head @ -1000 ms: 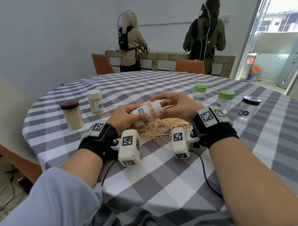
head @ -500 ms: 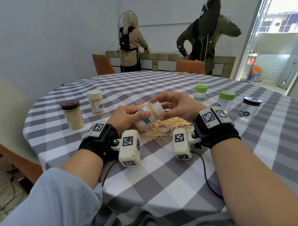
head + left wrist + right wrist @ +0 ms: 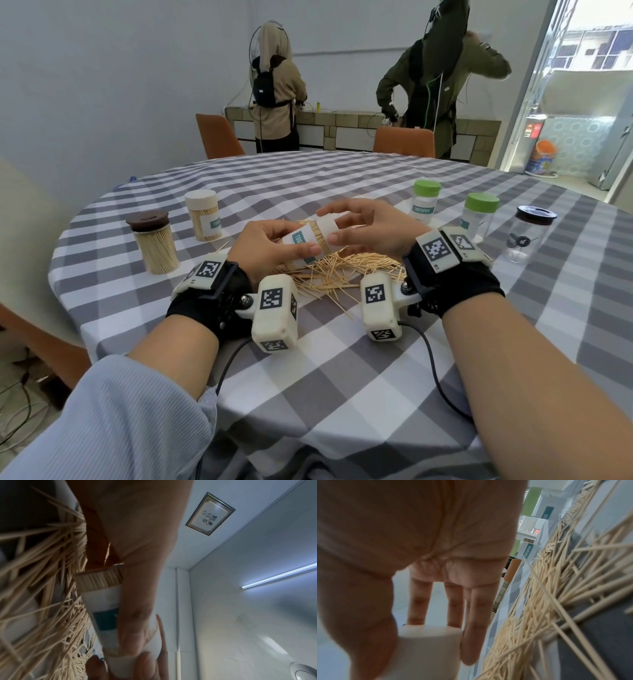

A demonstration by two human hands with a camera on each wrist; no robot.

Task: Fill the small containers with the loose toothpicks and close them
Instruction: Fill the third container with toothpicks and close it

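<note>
My left hand [image 3: 270, 246] grips a small clear container [image 3: 303, 241] with a teal label, tilted on its side and packed with toothpicks. My right hand [image 3: 370, 229] pinches the white cap [image 3: 323, 224] at the container's mouth, thumb in front and fingers behind. The left wrist view shows my thumb lying along the container [image 3: 102, 601], with the cap [image 3: 123, 666] at its far end. In the right wrist view the cap [image 3: 428, 649] sits between my thumb and fingers. Loose toothpicks [image 3: 342, 270] lie heaped on the checked tablecloth [image 3: 342, 359] under both hands.
At the left stand a full brown-lidded jar [image 3: 154, 243] and a full white-capped container [image 3: 205, 216]. At the right stand two green-capped containers [image 3: 424, 200] [image 3: 479, 216] and a black-lidded clear jar [image 3: 529, 236]. Two people stand at the far counter behind orange chairs.
My right fingers have shifted round the cap while the container stayed in much the same place. A person at the back has raised an arm.
</note>
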